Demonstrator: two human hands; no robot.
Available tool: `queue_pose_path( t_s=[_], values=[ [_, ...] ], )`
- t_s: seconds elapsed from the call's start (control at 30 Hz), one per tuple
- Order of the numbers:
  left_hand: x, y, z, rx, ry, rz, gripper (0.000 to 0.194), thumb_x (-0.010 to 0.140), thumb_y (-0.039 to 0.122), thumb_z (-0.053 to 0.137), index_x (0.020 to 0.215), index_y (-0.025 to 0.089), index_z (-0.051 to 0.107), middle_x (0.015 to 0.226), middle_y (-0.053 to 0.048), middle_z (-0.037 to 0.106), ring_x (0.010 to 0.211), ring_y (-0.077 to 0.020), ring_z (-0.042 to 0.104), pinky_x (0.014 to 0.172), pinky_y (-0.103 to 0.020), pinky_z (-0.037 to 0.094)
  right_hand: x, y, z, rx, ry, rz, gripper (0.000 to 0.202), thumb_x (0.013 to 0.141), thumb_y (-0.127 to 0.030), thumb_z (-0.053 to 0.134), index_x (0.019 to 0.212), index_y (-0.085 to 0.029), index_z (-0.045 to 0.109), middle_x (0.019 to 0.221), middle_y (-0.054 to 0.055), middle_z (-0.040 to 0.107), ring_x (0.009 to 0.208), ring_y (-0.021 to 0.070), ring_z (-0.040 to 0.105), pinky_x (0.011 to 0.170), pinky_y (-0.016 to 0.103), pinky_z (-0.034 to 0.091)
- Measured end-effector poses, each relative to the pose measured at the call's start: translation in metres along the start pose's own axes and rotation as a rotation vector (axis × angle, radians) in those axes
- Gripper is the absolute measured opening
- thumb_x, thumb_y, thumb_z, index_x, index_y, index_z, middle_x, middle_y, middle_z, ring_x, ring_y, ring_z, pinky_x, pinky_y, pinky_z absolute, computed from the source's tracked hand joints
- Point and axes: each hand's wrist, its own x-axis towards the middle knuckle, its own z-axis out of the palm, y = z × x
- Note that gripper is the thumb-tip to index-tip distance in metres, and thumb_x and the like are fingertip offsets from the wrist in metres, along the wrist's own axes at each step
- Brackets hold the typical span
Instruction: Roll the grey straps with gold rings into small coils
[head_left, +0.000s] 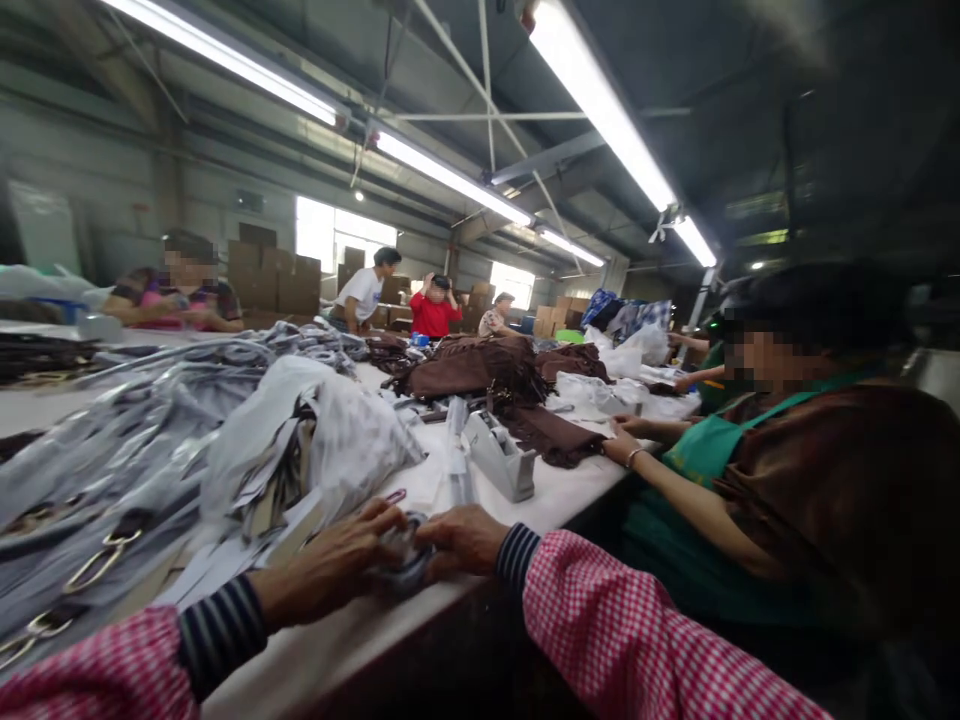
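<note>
Near edge of the desk [525, 495]: both hands meet over one small grey bundle [405, 560], likely strap or fabric, though blur hides which. Left hand [330, 565] comes in from the left, fingers curled onto the bundle's near-left side. Right hand [465, 540] closes on it from the right. Bundle sits between the two, touching both, neither hand nearer. Grey straps [112, 470] piled left; tape dispenser [499, 455] just beyond.

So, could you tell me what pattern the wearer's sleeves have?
Pink-and-white check sleeves, with dark striped cuffs; head view.
</note>
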Motion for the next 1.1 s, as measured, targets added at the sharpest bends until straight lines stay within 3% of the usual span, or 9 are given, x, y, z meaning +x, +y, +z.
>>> queue_pose_path(
  t_s=[0.13, 0.23, 0.3, 0.37, 0.47, 0.63, 0.8, 0.9, 1.1],
  values=[
    [0.004, 0.003, 0.004, -0.116, -0.084, -0.117, 0.029, 0.088, 0.032, 0.074, 0.115, 0.026, 0.071, 0.12, -0.007, 0.066, 0.118, -0.0292, 0.058, 0.102, -0.038, 0.047, 0.002, -0.01, 0.007, 0.025, 0.037, 0.025, 0.036, 0.088, -0.049, 0.077, 0.115, -0.025, 0.075, 0.096, 0.005, 0.074, 0.089, 0.0226, 0.068, 0.072, 0.028, 0.041],
    [0.012, 0.013, 0.013, -0.085, -0.039, -0.221, 0.02, 0.091, 0.029, 0.069, 0.11, 0.024, 0.071, 0.11, -0.008, 0.066, 0.113, -0.0307, 0.056, 0.093, -0.039, 0.048, 0.002, -0.008, 0.003, 0.12, 0.025, 0.037, 0.035, 0.085, -0.04, 0.081, 0.116, -0.024, 0.075, 0.094, 0.004, 0.074, 0.088, 0.0218, 0.068, 0.073, 0.028, 0.044],
    [0.015, 0.02, 0.018, -0.077, -0.018, -0.247, 0.009, 0.093, 0.022, 0.063, 0.095, 0.022, 0.071, 0.107, -0.008, 0.067, 0.11, -0.0299, 0.055, 0.088, -0.037, 0.047, -0.002, 0.0, -0.008, 0.304, -0.024, 0.05, 0.046, 0.081, -0.031, 0.084, 0.123, -0.021, 0.071, 0.09, 0.003, 0.073, 0.081, 0.018, 0.067, 0.069, 0.025, 0.047],
    [0.015, 0.022, 0.021, -0.095, -0.015, -0.242, 0.013, 0.093, 0.018, 0.06, 0.083, 0.021, 0.067, 0.104, -0.007, 0.067, 0.107, -0.0287, 0.054, 0.086, -0.036, 0.046, -0.01, 0.015, -0.024, 0.579, -0.036, 0.082, 0.058, 0.08, -0.029, 0.083, 0.133, -0.016, 0.063, 0.087, 0.002, 0.072, 0.071, 0.0146, 0.065, 0.063, 0.024, 0.05],
    [0.013, 0.021, 0.021, -0.134, 0.009, -0.238, 0.015, 0.094, 0.02, 0.057, 0.082, 0.021, 0.066, 0.097, -0.005, 0.067, 0.104, -0.0277, 0.053, 0.088, -0.037, 0.044, -0.026, 0.037, -0.049, 0.788, 0.068, 0.133, 0.05, 0.084, -0.039, 0.075, 0.124, -0.01, 0.067, 0.089, 0.005, 0.072, 0.066, 0.0124, 0.061, 0.059, 0.025, 0.051],
    [0.014, 0.02, 0.018, -0.18, -0.021, -0.26, 0.018, 0.095, 0.022, 0.057, 0.081, 0.021, 0.068, 0.094, -0.005, 0.067, 0.101, -0.0274, 0.052, 0.087, -0.037, 0.042, -0.038, 0.036, -0.05, 0.672, 0.141, 0.134, 0.028, 0.08, -0.038, 0.083, 0.091, -0.012, 0.078, 0.088, 0.005, 0.072, 0.073, 0.0134, 0.059, 0.066, 0.026, 0.046],
    [0.012, 0.024, 0.018, -0.202, -0.007, -0.287, 0.017, 0.097, 0.023, 0.056, 0.088, 0.022, 0.07, 0.101, -0.005, 0.068, 0.105, -0.0279, 0.052, 0.087, -0.038, 0.041, -0.026, 0.005, -0.018, 0.189, 0.046, 0.067, 0.01, 0.086, -0.027, 0.081, 0.091, -0.018, 0.08, 0.09, 0.003, 0.074, 0.083, 0.0173, 0.064, 0.073, 0.027, 0.041],
    [0.01, 0.023, 0.023, -0.201, 0.026, -0.267, 0.017, 0.098, 0.025, 0.057, 0.087, 0.022, 0.07, 0.1, -0.004, 0.068, 0.102, -0.0271, 0.053, 0.089, -0.038, 0.041, -0.017, -0.009, -0.009, 0.137, 0.053, 0.065, 0.006, 0.088, -0.024, 0.079, 0.09, -0.019, 0.079, 0.094, 0.003, 0.074, 0.088, 0.0191, 0.065, 0.075, 0.027, 0.041],
    [0.006, 0.017, 0.031, -0.238, 0.131, -0.208, 0.026, 0.101, 0.031, 0.051, 0.093, 0.024, 0.075, 0.1, -0.006, 0.07, 0.097, -0.0264, 0.057, 0.087, -0.037, 0.047, -0.011, -0.037, 0.021, 0.043, 0.238, 0.117, 0.011, 0.091, -0.025, 0.071, 0.082, -0.019, 0.072, 0.092, 0.001, 0.071, 0.082, 0.0166, 0.065, 0.067, 0.026, 0.041]
  ],
)
